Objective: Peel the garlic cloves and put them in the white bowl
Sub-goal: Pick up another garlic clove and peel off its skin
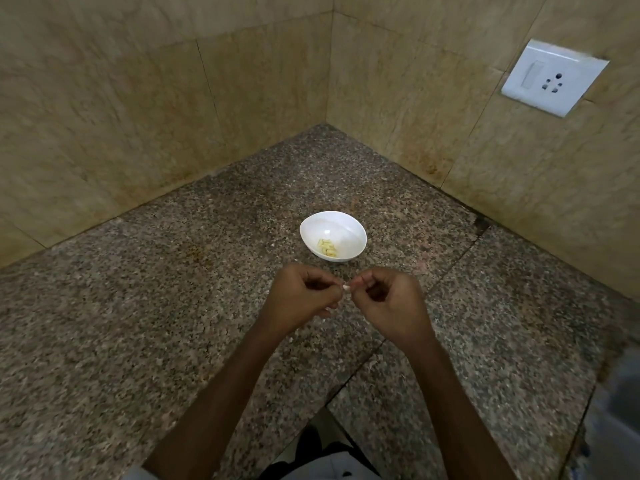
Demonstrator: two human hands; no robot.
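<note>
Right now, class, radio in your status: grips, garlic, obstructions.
One garlic clove pinched between left grip and right grip. Some peeled cloves in white bowl. Nothing blocks it.

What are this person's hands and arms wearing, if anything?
Nothing on the hands: the left hand and right hand are bare, with no gloves, rings, watch or bracelet showing. The left forearm and right forearm are uncovered down to the frame's bottom edge, where a pale cloth by the left arm may be a short sleeve.

A kitchen: speckled granite counter [173, 306], tiled walls [138, 116], wall socket [552, 77].
</note>
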